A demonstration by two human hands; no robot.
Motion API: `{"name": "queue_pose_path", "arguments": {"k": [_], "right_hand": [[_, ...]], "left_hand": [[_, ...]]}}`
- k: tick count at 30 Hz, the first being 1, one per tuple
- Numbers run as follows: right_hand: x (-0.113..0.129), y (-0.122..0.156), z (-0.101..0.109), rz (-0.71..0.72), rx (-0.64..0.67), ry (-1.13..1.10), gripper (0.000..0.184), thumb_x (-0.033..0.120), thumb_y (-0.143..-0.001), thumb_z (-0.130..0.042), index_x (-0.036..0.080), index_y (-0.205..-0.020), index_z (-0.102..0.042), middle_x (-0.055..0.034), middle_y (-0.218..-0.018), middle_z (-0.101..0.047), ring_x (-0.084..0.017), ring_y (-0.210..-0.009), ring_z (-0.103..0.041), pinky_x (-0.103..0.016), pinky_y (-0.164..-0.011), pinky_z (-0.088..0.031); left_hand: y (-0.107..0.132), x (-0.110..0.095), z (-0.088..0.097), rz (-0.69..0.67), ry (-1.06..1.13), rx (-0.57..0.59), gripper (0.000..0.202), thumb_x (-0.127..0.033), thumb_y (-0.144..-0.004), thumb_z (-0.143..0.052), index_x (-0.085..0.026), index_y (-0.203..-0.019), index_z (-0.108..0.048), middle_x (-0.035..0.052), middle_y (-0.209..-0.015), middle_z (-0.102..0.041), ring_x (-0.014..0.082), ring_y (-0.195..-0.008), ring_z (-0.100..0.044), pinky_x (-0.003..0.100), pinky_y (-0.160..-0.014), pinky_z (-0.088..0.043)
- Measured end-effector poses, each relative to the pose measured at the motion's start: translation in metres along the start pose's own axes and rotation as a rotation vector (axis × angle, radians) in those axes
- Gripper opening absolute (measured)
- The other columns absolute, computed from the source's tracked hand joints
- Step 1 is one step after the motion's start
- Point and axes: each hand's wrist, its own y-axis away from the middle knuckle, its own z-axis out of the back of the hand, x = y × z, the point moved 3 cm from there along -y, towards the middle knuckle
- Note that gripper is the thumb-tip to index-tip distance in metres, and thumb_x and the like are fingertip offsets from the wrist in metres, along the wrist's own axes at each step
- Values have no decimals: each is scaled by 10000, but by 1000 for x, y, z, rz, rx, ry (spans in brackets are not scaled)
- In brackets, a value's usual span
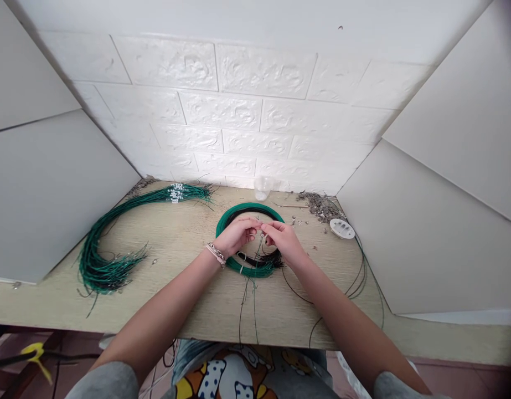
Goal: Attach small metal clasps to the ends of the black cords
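My left hand (pixel 237 235) and my right hand (pixel 283 237) meet fingertip to fingertip above a coil of green and black wires (pixel 252 207). Both are closed in a pinch. A thin green wire (pixel 259 245) with a small pale bit near its top hangs below the right fingers, which seem to grip it. What sits between the left fingertips is too small to make out. Under the hands, the coil's loose dark ends spread out, and a white tie (pixel 241 270) goes around its lower side.
A long curved bundle of green wires (pixel 98 235) with white connectors (pixel 176 192) lies at left. A clear plastic cup (pixel 262 188) stands by the wall. Grey scraps (pixel 321 208) and a white round holder (pixel 342 229) lie at right. White panels (pixel 438 233) flank the wooden table (pixel 184 233).
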Motion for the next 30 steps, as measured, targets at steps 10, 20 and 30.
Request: {"name": "queue_pose_path", "arguments": {"k": [10, 20, 30], "right_hand": [[17, -14, 13, 192, -124, 499, 288, 452, -690, -542, 170, -642, -580, 11, -568, -512, -124, -547, -456, -248, -527, -354], [70, -127, 8, 196, 150, 1084, 166, 317, -688, -572, 171, -707, -649, -65, -773, -651, -192, -748, -588, -278, -683, -403], [64, -149, -4, -210, 348, 1476, 531, 472, -639, -626, 149, -1059, -588, -129, -1077, -599, -235, -750, -624, -315, -621, -481]], "left_hand": [[0, -5, 9, -44, -9, 16, 246, -323, -660, -692, -117, -736, -582, 19, -717, -557, 61, -607, -500, 175, -562, -400], [0, -8, 7, -96, -211, 4, 322, -422, -666, -663, -118, -700, -563, -5, -668, -506, 37, -524, -402, 161, -453, -287], [-3, -4, 7, -83, -202, -6, 264, -360, -676, -644, -132, -702, -513, 7, -744, -518, 42, -546, -414, 160, -467, -312]]}}
